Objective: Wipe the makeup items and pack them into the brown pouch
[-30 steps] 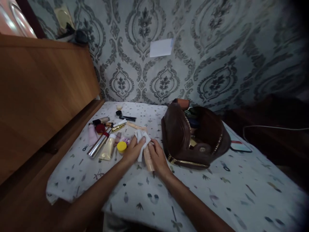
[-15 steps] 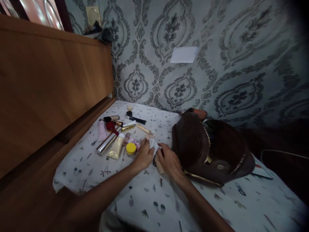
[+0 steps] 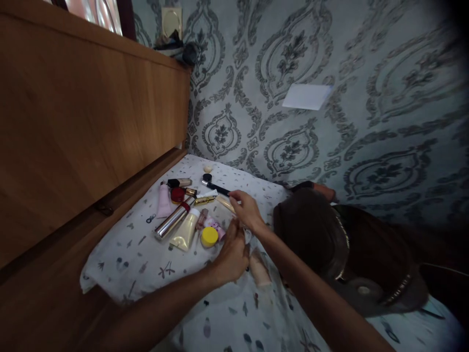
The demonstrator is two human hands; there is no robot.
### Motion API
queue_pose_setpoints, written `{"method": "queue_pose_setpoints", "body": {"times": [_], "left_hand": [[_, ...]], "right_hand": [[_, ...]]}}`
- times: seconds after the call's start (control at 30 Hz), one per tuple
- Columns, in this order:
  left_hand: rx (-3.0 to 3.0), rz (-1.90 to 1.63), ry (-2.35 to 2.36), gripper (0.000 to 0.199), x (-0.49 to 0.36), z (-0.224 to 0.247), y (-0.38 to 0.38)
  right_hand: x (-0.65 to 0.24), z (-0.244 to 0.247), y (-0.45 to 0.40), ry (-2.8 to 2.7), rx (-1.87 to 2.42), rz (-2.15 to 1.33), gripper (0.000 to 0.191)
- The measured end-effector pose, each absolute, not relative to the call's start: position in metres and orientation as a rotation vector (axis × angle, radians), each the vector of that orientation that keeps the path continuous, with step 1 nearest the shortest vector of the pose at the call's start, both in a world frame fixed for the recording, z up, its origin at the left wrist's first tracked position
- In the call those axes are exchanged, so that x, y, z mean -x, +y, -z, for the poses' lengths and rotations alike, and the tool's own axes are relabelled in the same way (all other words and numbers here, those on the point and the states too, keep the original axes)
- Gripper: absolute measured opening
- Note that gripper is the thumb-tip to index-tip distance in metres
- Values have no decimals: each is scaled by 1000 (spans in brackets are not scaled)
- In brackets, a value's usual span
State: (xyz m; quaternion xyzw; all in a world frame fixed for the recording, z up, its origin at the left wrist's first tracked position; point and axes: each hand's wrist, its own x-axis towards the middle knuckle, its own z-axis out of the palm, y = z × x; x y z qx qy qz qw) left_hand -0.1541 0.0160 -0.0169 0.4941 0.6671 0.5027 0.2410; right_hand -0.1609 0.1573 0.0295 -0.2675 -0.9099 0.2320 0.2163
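Note:
My right hand (image 3: pixel 246 210) reaches across above my left hand, its thumb and fingers pinched together at the near end of a slim black cosmetic pen (image 3: pixel 217 187) with a silver tip. Just below, my left hand (image 3: pixel 234 254) rests low over the sheet, fingers closed together. A crumpled white cloth (image 3: pixel 248 236) shows beside those fingers, partly hidden. Close to the left hand lie a small yellow-lidded jar (image 3: pixel 209 237), a pink patterned item (image 3: pixel 216 226) and a beige bottle (image 3: pixel 259 269). A pale beige tube (image 3: pixel 225 202) lies by my right fingertips.
Left of my hands are a cream tube (image 3: pixel 186 231), a silver tube (image 3: pixel 170 225), a red round jar (image 3: pixel 178 195) and a pink tube (image 3: pixel 163 201). An unzipped brown bag (image 3: pixel 304 239) stands right. A wooden cabinet (image 3: pixel 91 112) borders the left.
My right hand has left the white cloth and moved up and forward to the black pen. My left hand stays by the cloth. The view has shifted, sliding things right and down.

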Motion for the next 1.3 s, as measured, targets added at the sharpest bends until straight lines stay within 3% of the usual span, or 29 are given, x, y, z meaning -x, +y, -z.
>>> {"method": "queue_pose_setpoints", "body": {"times": [0.33,0.6,0.8,1.0,1.3], "left_hand": [[-1298,-1200,1793,75,157,0,10],[-1329,-1384,1730,85,156,14,14],[-1263,-1274,1735,82,158,3,13],[-1302,-1290,1771,73,156,1,11],[-1204,-1652,1816,54,156,19,21]], "right_hand": [[301,-24,182,-2690,929,-526,44],[329,-12,197,-2630,1016,-670,37],[317,-7,204,-2405,984,-959,29],[287,-15,191,-2003,783,-1371,40],[166,-61,147,-1516,484,-1871,51]]}}
